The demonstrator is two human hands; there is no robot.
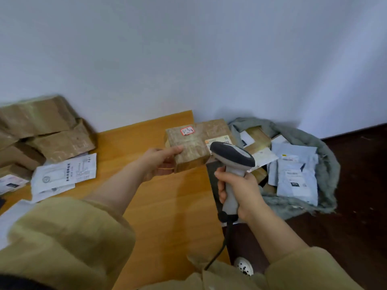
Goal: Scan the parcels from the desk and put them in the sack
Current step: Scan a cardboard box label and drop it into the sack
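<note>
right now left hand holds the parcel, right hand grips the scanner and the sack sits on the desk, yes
No: the head view shows the grey sack on the floor beside the desk. The left hand holds the brown parcel, right hand the barcode scanner.

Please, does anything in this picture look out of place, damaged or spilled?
Nothing looks spilled or broken. The brown taped cardboard box, held by the left hand, sticks out over the right edge of the wooden desk, beside the grey fabric sack. The right hand grips the grey barcode scanner.
</note>
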